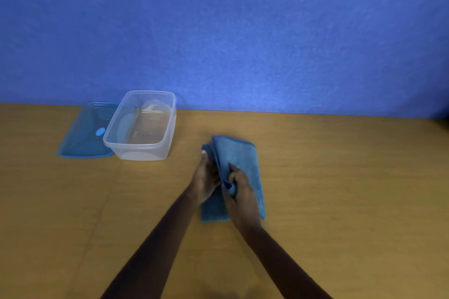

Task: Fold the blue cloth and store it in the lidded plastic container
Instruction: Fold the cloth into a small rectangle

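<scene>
The blue cloth (pixel 239 155) lies partly folded in a long strip on the wooden table (pixel 340 177), right of centre. My right hand (pixel 240 195) pinches a fold of the cloth near its middle. My left hand (pixel 205 177) lies along the cloth's left edge, fingers under or against the raised layer. The clear plastic container (pixel 142 126) stands open and empty at the back left. Its blue lid (pixel 85 133) lies flat on the table, touching the container's left side.
A blue textured wall (pixel 243 31) runs directly behind the table's far edge. Bare wood shows between the container and the cloth, and to the right of the cloth.
</scene>
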